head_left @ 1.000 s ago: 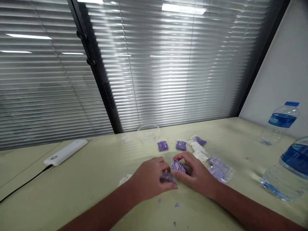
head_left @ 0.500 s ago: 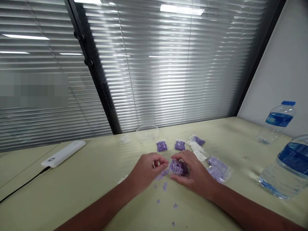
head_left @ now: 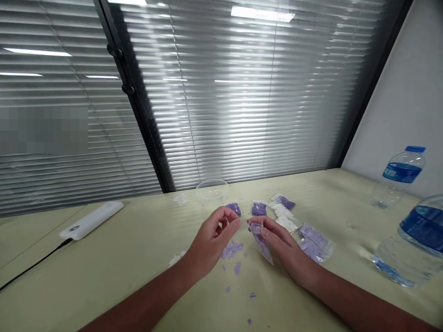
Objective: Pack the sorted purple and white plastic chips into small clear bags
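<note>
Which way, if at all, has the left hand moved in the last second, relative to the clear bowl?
Yes. The left hand has risen off the loose purple pieces and shifted nearer the clear bowl.

You have two hands in view, your left hand (head_left: 209,242) and your right hand (head_left: 285,249). You have five bags of purple bits: the held bag (head_left: 261,243) in your right hand, then the left bag (head_left: 236,207), the middle bag (head_left: 259,209), the back bag (head_left: 287,202) and the larger bag (head_left: 313,242). The white bags (head_left: 285,216) look like two, though their edges blur. Loose purple bits: one small heap (head_left: 231,251) and four single bits (head_left: 237,267). Two water bottles, the near bottle (head_left: 411,240) and the far bottle (head_left: 398,177); one clear bowl (head_left: 212,191); one power bank (head_left: 92,220); one black cable (head_left: 31,267)
</note>
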The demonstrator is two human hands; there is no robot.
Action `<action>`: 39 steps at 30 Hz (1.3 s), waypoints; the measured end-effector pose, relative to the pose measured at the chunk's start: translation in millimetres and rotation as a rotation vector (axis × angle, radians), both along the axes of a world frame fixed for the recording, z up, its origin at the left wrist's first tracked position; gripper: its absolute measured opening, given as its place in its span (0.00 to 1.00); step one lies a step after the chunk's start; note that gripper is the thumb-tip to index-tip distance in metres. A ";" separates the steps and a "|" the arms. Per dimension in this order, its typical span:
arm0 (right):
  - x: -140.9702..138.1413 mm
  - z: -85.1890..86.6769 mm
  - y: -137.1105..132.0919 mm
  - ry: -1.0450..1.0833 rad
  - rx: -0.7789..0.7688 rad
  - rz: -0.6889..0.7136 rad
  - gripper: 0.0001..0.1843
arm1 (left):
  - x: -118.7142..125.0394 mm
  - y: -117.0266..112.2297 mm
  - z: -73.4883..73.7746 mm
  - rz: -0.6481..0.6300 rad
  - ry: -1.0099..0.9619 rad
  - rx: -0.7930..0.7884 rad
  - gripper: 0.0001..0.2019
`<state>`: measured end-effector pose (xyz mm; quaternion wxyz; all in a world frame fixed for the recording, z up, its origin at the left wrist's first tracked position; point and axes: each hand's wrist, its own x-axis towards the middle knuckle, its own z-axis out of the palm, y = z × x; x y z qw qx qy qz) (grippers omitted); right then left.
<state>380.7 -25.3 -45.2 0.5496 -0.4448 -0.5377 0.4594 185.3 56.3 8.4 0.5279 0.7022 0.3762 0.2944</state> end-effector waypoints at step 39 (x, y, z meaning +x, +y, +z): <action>0.2 5.2 -12.2 -0.429 0.285 0.082 0.13 | 2.4 -10.0 -23.3 -0.513 -0.071 -0.560 0.36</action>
